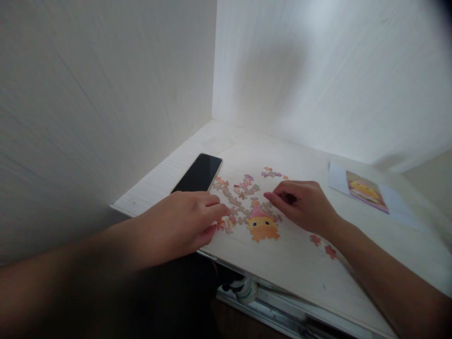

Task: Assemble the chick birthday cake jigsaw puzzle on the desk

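Observation:
A partly joined jigsaw puzzle (263, 227) lies on the white table, showing a yellow-orange face with dark eyes and a pink hat. Just left of it, my left hand (190, 219) rests low over loose puzzle pieces (228, 227), its fingers bent and its thumb apart from them. Above the puzzle's right side is my right hand (300, 202), thumb and forefinger pinched together; whatever they may hold is too small to make out. More loose pieces (247, 186) are scattered beyond the joined part, some turned grey side up.
A black smartphone (199, 173) lies left of the pieces. At the right sits a sheet with a printed picture (367, 190) of the yellow figure. Red pieces (330, 251) lie near my right forearm. White walls (158, 70) enclose the table; an open drawer (268, 301) shows below its front edge.

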`<state>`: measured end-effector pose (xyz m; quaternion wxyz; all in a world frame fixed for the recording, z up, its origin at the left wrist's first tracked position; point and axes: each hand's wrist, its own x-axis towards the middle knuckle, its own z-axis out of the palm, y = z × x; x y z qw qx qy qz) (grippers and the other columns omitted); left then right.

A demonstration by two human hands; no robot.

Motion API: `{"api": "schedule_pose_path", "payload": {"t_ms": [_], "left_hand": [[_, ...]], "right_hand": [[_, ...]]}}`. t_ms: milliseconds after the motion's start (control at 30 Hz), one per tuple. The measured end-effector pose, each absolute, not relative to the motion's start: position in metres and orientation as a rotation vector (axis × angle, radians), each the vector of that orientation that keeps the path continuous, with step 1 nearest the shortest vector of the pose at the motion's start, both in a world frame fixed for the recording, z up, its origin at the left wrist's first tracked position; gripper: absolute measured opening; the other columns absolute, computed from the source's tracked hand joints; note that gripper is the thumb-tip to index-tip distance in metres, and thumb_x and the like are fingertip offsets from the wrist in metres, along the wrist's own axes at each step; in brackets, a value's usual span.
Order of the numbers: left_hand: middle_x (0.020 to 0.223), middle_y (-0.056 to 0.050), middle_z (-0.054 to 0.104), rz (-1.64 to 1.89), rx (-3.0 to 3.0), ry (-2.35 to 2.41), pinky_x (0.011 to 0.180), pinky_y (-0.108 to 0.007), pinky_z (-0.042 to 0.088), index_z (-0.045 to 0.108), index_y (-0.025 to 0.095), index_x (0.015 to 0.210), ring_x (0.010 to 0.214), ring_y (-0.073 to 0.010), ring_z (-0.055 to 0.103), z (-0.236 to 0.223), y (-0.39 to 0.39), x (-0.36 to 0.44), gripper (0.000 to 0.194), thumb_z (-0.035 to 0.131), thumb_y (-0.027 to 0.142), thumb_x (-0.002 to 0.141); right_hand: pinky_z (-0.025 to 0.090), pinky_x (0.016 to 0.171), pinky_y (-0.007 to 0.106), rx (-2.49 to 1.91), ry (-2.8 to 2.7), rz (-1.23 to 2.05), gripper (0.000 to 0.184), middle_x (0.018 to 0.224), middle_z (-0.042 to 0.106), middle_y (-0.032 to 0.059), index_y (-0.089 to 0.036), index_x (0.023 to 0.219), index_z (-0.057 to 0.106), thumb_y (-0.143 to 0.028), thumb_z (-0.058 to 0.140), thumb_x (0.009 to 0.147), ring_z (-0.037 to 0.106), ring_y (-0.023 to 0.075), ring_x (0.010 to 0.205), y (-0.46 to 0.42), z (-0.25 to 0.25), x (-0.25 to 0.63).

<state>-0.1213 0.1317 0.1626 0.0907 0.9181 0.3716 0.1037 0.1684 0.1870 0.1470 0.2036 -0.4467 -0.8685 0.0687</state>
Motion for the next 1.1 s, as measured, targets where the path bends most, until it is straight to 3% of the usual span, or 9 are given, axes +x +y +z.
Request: {"api": "schedule_pose_path", "payload": {"t_ms": [200,333,633,1100], "left_hand": [[0.093,0.001,0.062,0.368,2.678,1.038,0.070,-0.025,0.045,0.062,0.023,0.093,0.082,-0.0136,0.060,0.162,0.127,-0.111,0.010,0.055,0.017,0.089],[0.093,-0.001,0.063,0.365,2.697,0.979,0.071,-0.025,0.046,0.063,0.021,0.091,0.082,-0.0138,0.060,0.159,0.128,-0.105,0.011,0.053,0.017,0.090],[0.101,0.000,0.064,0.442,2.661,0.818,0.072,-0.020,0.045,0.067,0.020,0.095,0.086,-0.0108,0.060,0.148,0.123,-0.073,0.016,0.055,0.013,0.088],[0.103,-0.003,0.064,0.269,2.857,0.805,0.084,-0.031,0.052,0.067,0.019,0.096,0.093,-0.0165,0.061,0.151,0.122,-0.051,0.018,0.049,0.020,0.094]], "right_hand": [[0.033,0.054,0.024,-1.181,-2.458,0.542,0.027,0.059,0.055,-0.0020,-0.017,0.080,0.071,-0.040,0.060,0.089,0.045,0.0098,0.053,0.190,0.152,0.170],[0.039,0.065,0.025,-1.049,-2.600,0.678,0.024,0.082,0.063,0.0039,-0.021,0.099,0.077,-0.038,0.066,0.087,0.053,0.0127,0.068,0.191,0.156,0.174],[0.042,0.074,0.027,-1.013,-2.660,0.601,0.029,0.094,0.064,0.0065,-0.024,0.114,0.073,-0.034,0.064,0.089,0.057,0.0160,0.080,0.192,0.148,0.173],[0.042,0.078,0.027,-0.986,-2.641,0.505,0.030,0.101,0.068,0.0086,-0.023,0.117,0.072,-0.036,0.058,0.093,0.060,0.0170,0.088,0.184,0.148,0.171]]}}
